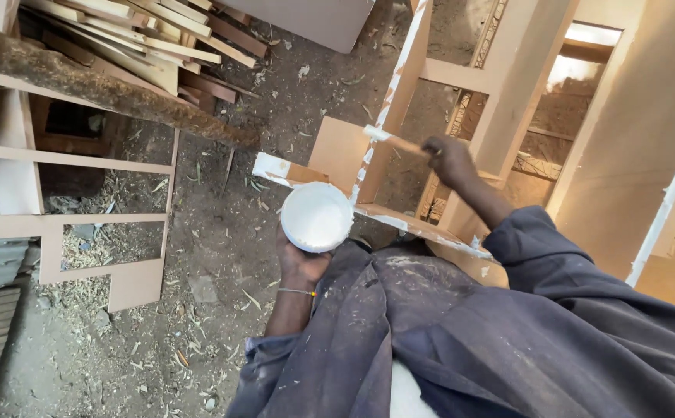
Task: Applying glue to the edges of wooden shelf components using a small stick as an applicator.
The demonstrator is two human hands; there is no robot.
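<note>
My left hand (pixel 299 263) holds a round container of white paint (pixel 316 217) from below, at the middle of the view. My right hand (pixel 448 159) grips a brush (pixel 390 140) by its handle; the white bristle end touches the front edge of an upright board of a brown wooden frame (pixel 399 85). That edge carries a white streak running down to a lower shelf edge (pixel 423 228), also smeared white. Both arms wear dark blue sleeves (pixel 539 263) with white flecks.
A flat cut-out board frame (pixel 66 224) lies on the dirt floor at left. Stacked timber strips (pixel 144 39) and a rough log (pixel 82 85) sit at top left. Wood shavings litter the ground. More brown panels (pixel 632 139) stand at right.
</note>
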